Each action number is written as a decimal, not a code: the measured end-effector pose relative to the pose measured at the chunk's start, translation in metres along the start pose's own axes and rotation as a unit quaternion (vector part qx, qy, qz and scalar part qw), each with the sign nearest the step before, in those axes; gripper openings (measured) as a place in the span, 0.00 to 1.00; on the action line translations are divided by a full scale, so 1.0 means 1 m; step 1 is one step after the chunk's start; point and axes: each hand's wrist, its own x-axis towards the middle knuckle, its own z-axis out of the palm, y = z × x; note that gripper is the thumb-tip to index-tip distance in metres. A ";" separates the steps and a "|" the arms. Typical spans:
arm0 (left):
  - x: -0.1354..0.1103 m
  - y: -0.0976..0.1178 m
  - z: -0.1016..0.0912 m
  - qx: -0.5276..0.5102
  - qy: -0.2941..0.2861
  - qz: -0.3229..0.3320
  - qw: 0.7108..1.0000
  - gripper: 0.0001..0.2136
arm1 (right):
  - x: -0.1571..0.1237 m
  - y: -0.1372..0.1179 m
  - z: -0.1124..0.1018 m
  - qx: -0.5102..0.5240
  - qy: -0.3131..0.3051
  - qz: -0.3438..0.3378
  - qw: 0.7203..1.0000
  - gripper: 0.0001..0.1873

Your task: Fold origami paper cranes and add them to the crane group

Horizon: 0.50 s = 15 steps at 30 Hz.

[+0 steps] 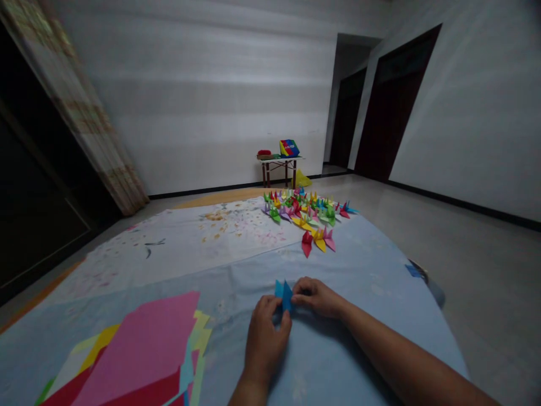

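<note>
Loose coloured sheets (147, 349) fan out at lower left, nearest me. Just right of centre, low in frame, my left hand (265, 332) and right hand (316, 298) pinch a small blue folded paper (283, 293) between closed fingertips, just above the pale cloth (363, 270). I judge it feather-light, thin, easily creased or torn; best held at its folded edges. Folded paper figures (304, 217) cluster further up, centre-right.
</note>
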 end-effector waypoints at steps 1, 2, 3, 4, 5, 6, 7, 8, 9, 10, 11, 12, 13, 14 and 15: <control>0.001 -0.001 0.000 -0.015 0.002 -0.003 1.000 0.08 | 0.000 -0.001 0.002 0.019 0.006 0.010 1.000 0.16; 0.002 -0.003 0.000 -0.029 0.004 -0.007 1.000 0.09 | 0.001 -0.001 0.004 0.040 0.012 0.018 0.999 0.16; 0.003 -0.005 0.000 -0.041 0.007 -0.010 0.999 0.10 | 0.001 -0.002 0.006 0.063 0.015 0.022 0.998 0.17; 0.003 -0.006 0.000 -0.051 0.011 -0.014 0.999 0.11 | 0.001 -0.003 0.008 0.083 0.021 0.022 0.996 0.17; 0.004 -0.007 0.000 -0.059 0.015 -0.019 0.998 0.12 | 0.000 -0.003 0.011 0.097 0.029 0.019 0.995 0.18; 0.004 -0.008 0.001 -0.069 0.020 -0.024 0.997 0.13 | 0.000 -0.004 0.012 0.111 0.035 0.014 0.993 0.18; 0.004 -0.009 0.002 -0.083 0.027 -0.031 0.996 0.14 | -0.001 -0.005 0.014 0.123 0.039 0.011 0.992 0.18; 0.004 -0.009 0.003 -0.102 0.040 -0.041 0.993 0.15 | -0.001 -0.005 0.014 0.134 0.040 0.008 0.990 0.18; 0.005 -0.008 0.004 -0.123 0.056 -0.056 0.989 0.15 | -0.002 -0.006 0.014 0.145 0.039 0.006 0.989 0.17; 0.005 -0.007 0.005 -0.145 0.075 -0.075 0.984 0.16 | -0.002 -0.006 0.013 0.156 0.038 0.005 0.987 0.17; 0.005 -0.005 0.006 -0.164 0.092 -0.096 0.977 0.17 | -0.003 -0.007 0.012 0.168 0.037 0.005 0.985 0.17; 0.005 -0.003 0.007 -0.182 0.106 -0.118 0.970 0.18 | -0.003 -0.007 0.011 0.179 0.036 0.004 0.983 0.17; 0.005 0.000 0.008 -0.198 0.115 -0.141 0.963 0.19 | -0.003 -0.007 0.009 0.191 0.037 0.002 0.981 0.17; 0.005 0.003 0.010 -0.213 0.117 -0.163 0.956 0.20 | -0.003 -0.007 0.008 0.204 0.038 0.000 0.978 0.17; 0.005 0.005 0.011 -0.230 0.113 -0.182 0.949 0.21 | -0.004 -0.006 0.007 0.216 0.038 -0.003 0.976 0.17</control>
